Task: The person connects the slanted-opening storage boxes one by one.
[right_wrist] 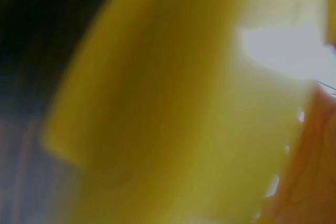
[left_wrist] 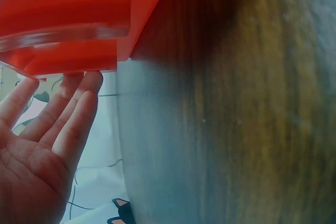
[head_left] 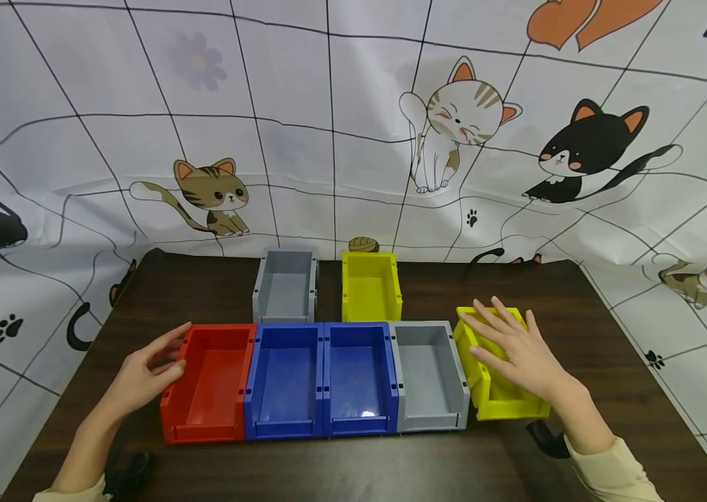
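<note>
My left hand [head_left: 143, 375] is at the left side of a red bin [head_left: 214, 387], its fairly straight fingertips touching the bin's outer wall. In the left wrist view those fingers [left_wrist: 79, 114] reach up to the red plastic. My right hand [head_left: 513, 348] lies over a yellow bin [head_left: 510, 408] with fingers spread, covering part of its inside. That bin sits slightly turned, close against the right side of a grey bin [head_left: 430, 380]. Two blue bins [head_left: 284, 380] stand side by side between the red and grey ones. Blurred yellow plastic [right_wrist: 173, 108] fills most of the right wrist view.
Behind the row stand another grey bin [head_left: 284, 286] and another yellow bin [head_left: 370, 286], with a gap between them. All rest on a dark wooden table [head_left: 328, 474]. A white cloth printed with cats [head_left: 297, 160] hangs behind and along the sides.
</note>
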`<state>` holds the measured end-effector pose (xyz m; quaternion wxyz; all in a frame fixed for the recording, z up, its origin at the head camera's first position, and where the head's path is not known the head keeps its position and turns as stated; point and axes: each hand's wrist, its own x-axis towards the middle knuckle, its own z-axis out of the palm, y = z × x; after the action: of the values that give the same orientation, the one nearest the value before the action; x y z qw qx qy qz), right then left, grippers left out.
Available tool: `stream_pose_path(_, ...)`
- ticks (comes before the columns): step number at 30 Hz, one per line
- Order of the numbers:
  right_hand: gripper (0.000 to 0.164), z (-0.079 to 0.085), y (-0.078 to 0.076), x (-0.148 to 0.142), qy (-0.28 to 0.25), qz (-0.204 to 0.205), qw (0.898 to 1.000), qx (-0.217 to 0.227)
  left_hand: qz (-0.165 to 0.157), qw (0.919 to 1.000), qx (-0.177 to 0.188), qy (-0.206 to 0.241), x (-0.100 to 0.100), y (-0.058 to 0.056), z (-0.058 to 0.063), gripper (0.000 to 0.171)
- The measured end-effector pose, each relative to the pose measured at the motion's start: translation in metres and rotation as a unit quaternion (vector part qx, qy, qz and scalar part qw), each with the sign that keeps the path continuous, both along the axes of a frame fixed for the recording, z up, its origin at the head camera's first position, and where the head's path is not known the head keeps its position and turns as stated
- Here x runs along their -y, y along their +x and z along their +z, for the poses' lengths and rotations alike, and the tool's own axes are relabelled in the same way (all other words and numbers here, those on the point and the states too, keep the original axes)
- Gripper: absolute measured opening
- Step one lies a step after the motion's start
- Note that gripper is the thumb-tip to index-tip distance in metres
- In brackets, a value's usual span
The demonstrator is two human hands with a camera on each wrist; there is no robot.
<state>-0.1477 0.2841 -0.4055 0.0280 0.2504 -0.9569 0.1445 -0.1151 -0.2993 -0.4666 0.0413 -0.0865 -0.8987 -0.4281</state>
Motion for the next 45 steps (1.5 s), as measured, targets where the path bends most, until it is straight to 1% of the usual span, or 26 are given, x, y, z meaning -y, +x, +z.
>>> stream_pose_path(2,0.059,-0.008,0.001,0.003,0.022,-0.003,1.000,-0.006,0.000,1.0000,-0.001,0.000,0.000,0.000,0.001,0.059)
stream_pose_path(6,0.063,-0.023,0.005,0.008,0.051,-0.018,0.998,0.019,0.000,1.0000,-0.003,0.000,0.001,0.000,0.001,0.059)
stream_pose_path(8,0.063,-0.026,0.006,0.011,0.046,-0.026,0.998,0.032,0.001,1.0000,-0.004,0.001,0.002,0.000,0.001,0.058)
stream_pose_path(10,0.063,-0.026,0.005,0.012,0.045,-0.028,0.998,0.031,0.003,1.0000,0.000,0.004,0.003,0.001,0.001,0.058)
stream_pose_path(13,0.064,-0.022,0.002,0.014,0.044,-0.019,0.998,0.031,0.008,0.9999,0.005,0.005,0.004,0.002,0.001,0.058)
stream_pose_path(15,0.065,-0.019,0.000,0.015,0.045,-0.014,0.998,0.040,0.010,0.9999,0.006,0.001,0.005,0.002,0.002,0.058)
stream_pose_path(19,0.065,-0.015,-0.002,0.015,0.048,-0.012,0.998,0.045,0.011,0.9999,-0.001,-0.007,0.004,0.001,0.002,0.058)
stream_pose_path(24,0.064,-0.013,-0.001,0.014,0.039,-0.011,0.998,0.043,0.005,0.9999,-0.008,-0.011,0.003,-0.001,0.002,0.059)
stream_pose_path(27,0.059,-0.005,-0.005,0.014,0.014,0.003,0.999,0.046,0.005,0.9999,-0.006,-0.015,0.002,-0.001,0.002,0.059)
stream_pose_path(31,0.051,0.007,-0.017,0.012,-0.050,0.015,0.997,0.063,0.007,0.9998,0.000,-0.018,0.004,-0.001,0.001,0.058)
stream_pose_path(34,0.047,0.015,-0.027,0.010,-0.089,0.007,0.993,0.080,0.013,0.9997,0.002,-0.020,0.006,0.001,0.001,0.058)
stream_pose_path(38,0.043,0.021,-0.044,0.012,-0.135,-0.012,0.987,0.091,0.022,0.9995,0.004,-0.024,0.010,0.003,0.002,0.057)
stream_pose_path(41,0.041,0.023,-0.058,0.015,-0.176,-0.027,0.979,0.098,0.023,0.9994,0.006,-0.025,0.012,0.004,0.003,0.057)
stream_pose_path(45,0.039,0.024,-0.075,0.023,-0.213,-0.044,0.969,0.115,0.022,0.9995,0.006,-0.021,0.017,0.006,0.004,0.057)
